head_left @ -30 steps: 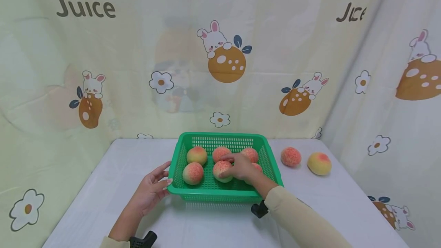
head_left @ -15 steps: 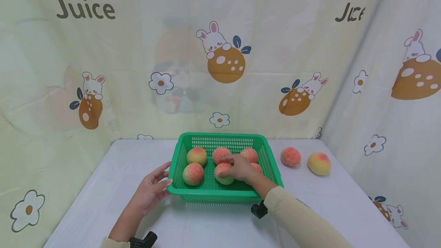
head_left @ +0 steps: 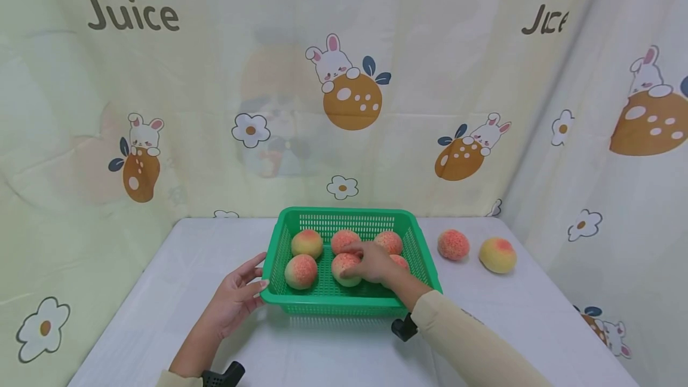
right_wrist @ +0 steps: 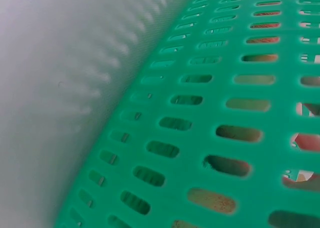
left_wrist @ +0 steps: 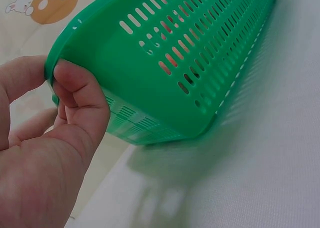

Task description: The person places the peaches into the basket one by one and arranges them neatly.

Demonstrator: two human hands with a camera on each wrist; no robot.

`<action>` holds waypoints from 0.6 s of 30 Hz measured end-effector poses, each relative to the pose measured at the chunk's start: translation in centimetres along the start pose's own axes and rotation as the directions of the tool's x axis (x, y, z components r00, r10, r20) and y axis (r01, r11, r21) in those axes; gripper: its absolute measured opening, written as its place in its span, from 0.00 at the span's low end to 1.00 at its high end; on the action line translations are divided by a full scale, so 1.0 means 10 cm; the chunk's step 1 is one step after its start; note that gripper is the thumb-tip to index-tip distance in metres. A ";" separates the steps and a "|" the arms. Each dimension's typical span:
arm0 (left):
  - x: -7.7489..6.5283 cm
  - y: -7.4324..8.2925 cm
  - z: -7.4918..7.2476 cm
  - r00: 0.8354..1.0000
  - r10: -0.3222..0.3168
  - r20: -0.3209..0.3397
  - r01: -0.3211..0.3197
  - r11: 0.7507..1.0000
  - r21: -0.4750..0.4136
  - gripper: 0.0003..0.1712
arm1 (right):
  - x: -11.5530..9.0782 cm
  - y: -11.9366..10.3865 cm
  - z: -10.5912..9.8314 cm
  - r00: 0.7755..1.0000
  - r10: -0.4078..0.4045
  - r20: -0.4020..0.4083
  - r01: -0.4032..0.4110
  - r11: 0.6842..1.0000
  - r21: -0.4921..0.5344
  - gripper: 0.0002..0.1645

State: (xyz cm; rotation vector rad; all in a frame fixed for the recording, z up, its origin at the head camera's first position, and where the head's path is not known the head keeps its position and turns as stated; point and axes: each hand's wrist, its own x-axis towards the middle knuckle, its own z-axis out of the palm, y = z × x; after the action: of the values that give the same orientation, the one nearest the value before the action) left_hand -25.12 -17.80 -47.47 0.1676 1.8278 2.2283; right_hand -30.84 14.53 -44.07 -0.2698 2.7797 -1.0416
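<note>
A green slotted plastic basket stands on the table with several pink and yellow peaches inside. My left hand pinches its left rim; in the left wrist view the thumb is bent against the outer side of the rim. Inside the basket, my right hand holds a peach in the front middle, fingers on its upper right side. Behind that one lies another peach, close to the fingertips. The right forearm and hand partly cover a peach at the front right. In the right wrist view the basket wall hides the hand.
To the right of the basket lie a pink peach and a yellow peach. Two more peaches sit at the basket's left, one a yellowish peach. A printed curtain hangs behind the white table.
The peach in my right hand has shifted slightly to the right and then back left inside the basket. My left hand stays on the rim.
</note>
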 end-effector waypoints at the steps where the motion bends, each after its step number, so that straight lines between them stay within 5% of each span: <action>1: 0.00 0.00 0.00 1.000 0.001 0.001 -0.001 1.000 0.000 0.42 | 0.00 0.00 0.00 1.000 0.001 -0.002 -0.001 1.000 0.000 0.37; 18: 0.00 0.00 0.01 1.000 0.005 0.002 -0.005 1.000 -0.002 0.42 | 0.00 0.00 -0.01 0.999 -0.016 -0.029 0.017 0.999 0.037 0.34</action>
State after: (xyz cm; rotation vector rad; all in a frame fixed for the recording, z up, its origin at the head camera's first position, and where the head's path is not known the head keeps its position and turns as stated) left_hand -25.08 -17.70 -47.48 0.1745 1.8257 2.2329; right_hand -30.84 14.62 -44.04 -0.2758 2.7844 -1.1087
